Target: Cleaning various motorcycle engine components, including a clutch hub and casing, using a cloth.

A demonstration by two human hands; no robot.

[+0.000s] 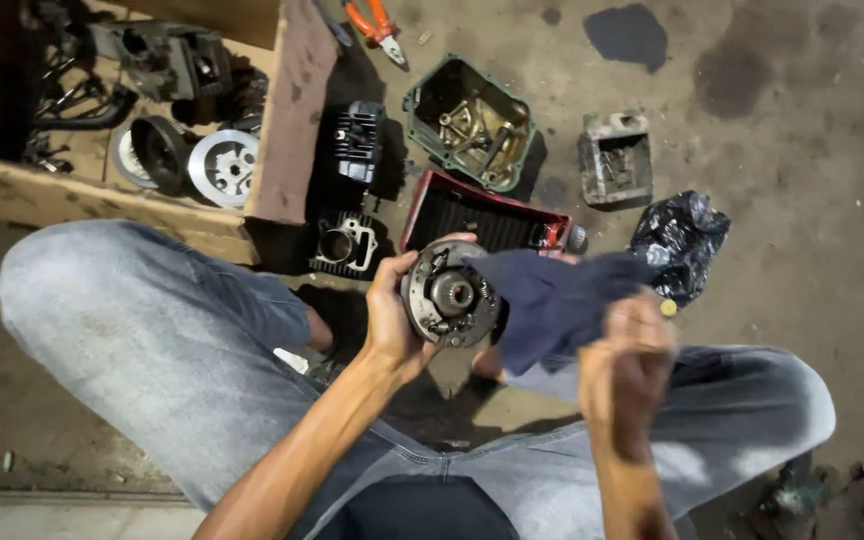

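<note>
Round metal engine part (449, 293), a greasy disc with a central hub and small fittings around it, sits upright in the left hand (389, 318), held above the concrete floor (802, 150) between the person's knees. Head view: left grip closed around the disc's rim, thumb over the top edge, fingers behind. Right hand (625, 360) blurred, grip closed on a dark blue cloth (552, 295); the cloth's far end lies against the right side of the disc. Person squats, in faded grey-blue jeans (152, 340). On the floor just beyond the hands: a red tray (482, 212) with a ribbed dark inside, and left of it a black finned cylinder (344, 243) and a second finned block (359, 140). Farther out, a green open container (467, 122) holding small metal parts, a grimy grey box (613, 157), a crumpled black plastic bag (680, 240), and orange-handled pliers (376, 24) at the top edge. Upper left, a cardboard box (292, 110) contains round metal discs (222, 165) and dark engine pieces.
</note>
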